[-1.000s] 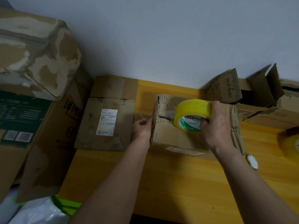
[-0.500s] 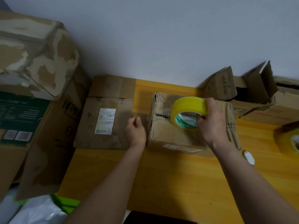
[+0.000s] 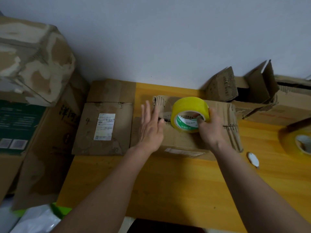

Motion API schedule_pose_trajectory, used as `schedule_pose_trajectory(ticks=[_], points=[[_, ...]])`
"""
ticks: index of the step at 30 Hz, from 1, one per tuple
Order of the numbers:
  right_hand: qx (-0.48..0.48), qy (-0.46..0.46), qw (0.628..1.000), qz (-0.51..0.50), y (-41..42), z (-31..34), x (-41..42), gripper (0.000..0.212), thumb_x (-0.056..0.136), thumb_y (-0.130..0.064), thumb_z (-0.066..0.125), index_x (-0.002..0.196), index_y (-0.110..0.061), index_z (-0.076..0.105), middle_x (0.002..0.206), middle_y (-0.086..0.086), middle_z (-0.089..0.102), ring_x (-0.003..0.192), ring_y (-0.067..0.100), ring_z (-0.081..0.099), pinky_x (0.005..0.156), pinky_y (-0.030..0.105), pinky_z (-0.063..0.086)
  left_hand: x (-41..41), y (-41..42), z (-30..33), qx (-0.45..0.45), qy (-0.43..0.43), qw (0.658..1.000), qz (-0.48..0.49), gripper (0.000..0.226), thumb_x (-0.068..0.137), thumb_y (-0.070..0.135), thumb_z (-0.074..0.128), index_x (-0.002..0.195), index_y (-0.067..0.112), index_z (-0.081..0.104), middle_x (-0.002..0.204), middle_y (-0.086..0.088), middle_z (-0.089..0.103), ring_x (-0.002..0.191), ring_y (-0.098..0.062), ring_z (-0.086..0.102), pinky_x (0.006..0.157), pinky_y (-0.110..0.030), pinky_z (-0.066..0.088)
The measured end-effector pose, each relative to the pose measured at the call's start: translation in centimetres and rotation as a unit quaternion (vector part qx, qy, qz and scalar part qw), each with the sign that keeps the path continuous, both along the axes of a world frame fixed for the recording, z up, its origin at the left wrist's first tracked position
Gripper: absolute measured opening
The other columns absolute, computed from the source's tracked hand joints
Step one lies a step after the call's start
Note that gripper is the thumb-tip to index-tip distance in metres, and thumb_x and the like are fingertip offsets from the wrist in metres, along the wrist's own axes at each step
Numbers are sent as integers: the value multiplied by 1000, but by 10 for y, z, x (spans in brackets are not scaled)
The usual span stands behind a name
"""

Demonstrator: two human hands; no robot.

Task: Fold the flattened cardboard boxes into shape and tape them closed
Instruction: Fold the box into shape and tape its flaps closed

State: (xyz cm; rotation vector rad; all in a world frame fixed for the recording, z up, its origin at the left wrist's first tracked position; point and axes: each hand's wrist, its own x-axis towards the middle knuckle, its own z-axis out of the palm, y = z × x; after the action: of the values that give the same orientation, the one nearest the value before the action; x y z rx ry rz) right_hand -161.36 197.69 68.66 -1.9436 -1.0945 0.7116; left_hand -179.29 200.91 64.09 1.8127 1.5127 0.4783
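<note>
Fingers (image 3: 200, 118) of my right hand (image 3: 210, 127) curl into the hole of the yellow tape roll (image 3: 190, 114) and hold it on top of the box (image 3: 183, 140). My left hand (image 3: 150, 130) is flat with straight fingers, by the box's left end; I cannot tell if it touches. The box sits on the yellow bench (image 3: 168, 190). Left of the box lies a flat cardboard piece (image 3: 102, 130) with a white label. Right of it lies a small white thing (image 3: 253, 160).

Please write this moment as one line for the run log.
step: taping box seam | right hand: holds tape roll on box top | left hand: open, over left edge | table: wooden
</note>
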Motion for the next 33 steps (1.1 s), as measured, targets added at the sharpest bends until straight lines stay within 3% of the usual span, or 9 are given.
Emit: schedule_pose_trajectory(ticks=[4, 9, 13, 15, 19, 22, 24, 27, 33], points=[[1, -5, 1000, -13, 1, -2, 1, 18, 91, -8, 56, 98, -22, 48, 82, -16, 47, 84, 12, 48, 61, 20, 34, -2, -2, 1, -163, -211, 959, 98, 52, 104, 45, 20, 152, 40, 1, 162, 8, 4, 147, -19, 10, 116, -42, 10], [3, 33, 999, -17, 0, 1, 3, 19, 93, -9, 55, 99, -24, 45, 83, -14, 47, 86, 13, 48, 76, 29, 41, -17, -7, -2, -358, -148, 912, 136, 75, 92, 71, 8, 153, 29, 19, 160, -5, 21, 146, -29, 18, 116, -51, 11], [-4, 40, 999, -9, 0, 3, 2, 20, 94, -10, 55, 102, -24, 44, 88, -8, 48, 90, 14, 48, 78, 30, 40, -19, -11, -4, -237, -78, 937, 245, 72, 95, 66, 9, 154, 25, 16, 162, -3, 13, 148, -27, 14, 117, -53, 12], [-7, 41, 999, -11, 0, 3, 3, 19, 93, -11, 55, 102, -24, 45, 86, -11, 48, 89, 14, 48, 77, 30, 40, -14, -11, -3, -119, -88, 975, 167, 67, 96, 65, 15, 154, 34, 4, 162, 8, 5, 148, -19, 8, 116, -51, 10], [-12, 65, 998, -20, 0, 3, 4, 21, 94, -11, 55, 107, -24, 46, 90, -9, 52, 90, 15, 50, 76, 30, 41, -10, -7, 0, -294, -118, 946, 66, 91, 79, 82, 36, 154, 34, 14, 161, 3, 17, 146, -26, 19, 115, -53, 18], [-20, 61, 998, -16, -1, 3, 5, 25, 93, -12, 56, 117, -18, 50, 100, -3, 53, 94, 16, 52, 78, 32, 43, -15, -5, 1, -357, -60, 931, 50, 111, 61, 96, 28, 152, 32, 24, 160, -2, 20, 145, -29, 22, 113, -52, 19], [-18, 52, 998, -13, -1, 3, 7, 23, 93, -14, 59, 114, -18, 50, 99, -2, 53, 93, 17, 52, 77, 33, 43, -14, -10, 1, -267, -21, 960, 82, 107, 72, 90, 31, 155, 26, 10, 163, -2, 5, 148, -28, 10, 117, -52, 14], [-22, 48, 999, -7, -2, 3, 7, 23, 89, -13, 64, 102, -21, 47, 94, -2, 55, 89, 17, 53, 73, 31, 44, -6, -12, 0, 58, 37, 997, -30, 86, 93, 54, 40, 152, 20, -12, 160, 5, -19, 146, -11, -16, 121, -41, -3], [-5, 8, 1000, -10, -2, 3, 6, 22, 88, -2, 58, 97, -19, 48, 84, -7, 51, 83, 15, 51, 69, 27, 44, 4, -8, 10, 60, 287, 944, -153, 101, 81, 80, 12, 146, 13, -26, 153, -5, -32, 141, -17, -31, 117, -37, -16]])
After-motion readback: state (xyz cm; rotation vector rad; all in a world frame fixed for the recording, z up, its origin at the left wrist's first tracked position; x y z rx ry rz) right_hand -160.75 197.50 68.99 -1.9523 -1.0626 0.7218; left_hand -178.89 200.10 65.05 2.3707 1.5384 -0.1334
